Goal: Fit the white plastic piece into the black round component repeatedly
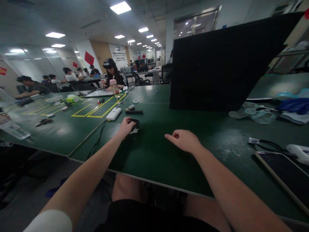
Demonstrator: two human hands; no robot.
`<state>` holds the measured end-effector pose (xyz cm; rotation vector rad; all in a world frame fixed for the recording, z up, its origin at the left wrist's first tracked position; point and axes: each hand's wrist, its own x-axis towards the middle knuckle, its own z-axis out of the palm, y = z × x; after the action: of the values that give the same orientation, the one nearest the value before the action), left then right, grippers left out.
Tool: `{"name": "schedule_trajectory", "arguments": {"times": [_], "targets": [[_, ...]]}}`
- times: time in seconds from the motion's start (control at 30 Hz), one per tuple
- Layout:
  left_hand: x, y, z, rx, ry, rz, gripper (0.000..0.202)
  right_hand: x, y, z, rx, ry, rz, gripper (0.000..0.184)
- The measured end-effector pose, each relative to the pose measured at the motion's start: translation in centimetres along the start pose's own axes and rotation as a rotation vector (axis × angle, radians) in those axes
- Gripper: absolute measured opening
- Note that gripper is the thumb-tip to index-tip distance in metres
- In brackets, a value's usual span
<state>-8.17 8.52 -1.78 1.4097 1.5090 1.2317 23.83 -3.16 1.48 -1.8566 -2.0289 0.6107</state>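
My left hand (126, 127) is on the green table with its fingers closed on a small black object (135, 124). A pale, crumpled bit (134, 131) shows at the object's lower edge; its exact kind cannot be made out. To the right, my right hand (185, 140) rests near the tabletop, fingers curled in and thumb side pointing left, and nothing shows in it. Just beyond my left hand lie a black bar (134, 112), a small grey-white piece (130, 107) and a white power bank-like box (114, 113) with a dark cable.
A large black panel (217, 67) stands at the back right. Clear plastic goggles (257, 112), a blue cloth (295, 105) and a phone-like tablet (285, 174) lie on the right. Across the table (154, 161) a person sits near a pink-capped bottle (114, 88).
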Motion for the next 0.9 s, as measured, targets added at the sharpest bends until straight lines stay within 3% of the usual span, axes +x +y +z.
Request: {"name": "schedule_trajectory", "arguments": {"times": [0.1, 0.2, 0.3, 0.37, 0.43, 0.53, 0.67, 0.83, 0.9], "targets": [[-2.1, 1.7, 4.9, -0.141, -0.147, -0.028, 0.039, -0.2, -0.3, 0.1, -0.056, 0.011, -0.084, 0.085], [-5.0, 3.5, 10.2, -0.311, -0.219, -0.082, 0.037, -0.5, -0.4, 0.6, -0.093, 0.04, -0.136, 0.099], [-7.6, 5.0, 14.0, -0.616, -0.319, -0.173, 0.035, -0.7, -0.5, 1.1, -0.115, 0.087, -0.162, 0.085], [-8.7, 5.7, 14.9, -0.749, -0.393, -0.247, 0.034, -0.7, -0.4, 1.2, -0.118, 0.116, -0.143, 0.066], [-8.9, 5.9, 14.5, -0.779, -0.426, -0.313, 0.03, -0.7, -0.2, 1.3, -0.132, 0.109, -0.133, 0.046], [-8.1, 5.4, 12.4, -0.707, -0.387, -0.328, 0.028, -0.5, 0.0, 1.3, -0.148, 0.083, -0.138, 0.029], [-6.8, 4.0, 9.4, -0.437, -0.257, -0.082, 0.035, -0.2, 0.2, 1.2, -0.073, 0.101, -0.057, 0.026], [-6.0, 2.6, 7.6, -0.002, -0.278, 0.263, 0.04, -0.3, 0.4, -0.6, 0.003, 0.134, 0.076, 0.02], [-5.8, 2.6, 7.3, 0.126, -0.249, 0.368, 0.042, -0.5, 0.6, -1.6, 0.022, 0.041, 0.07, 0.029]]}}
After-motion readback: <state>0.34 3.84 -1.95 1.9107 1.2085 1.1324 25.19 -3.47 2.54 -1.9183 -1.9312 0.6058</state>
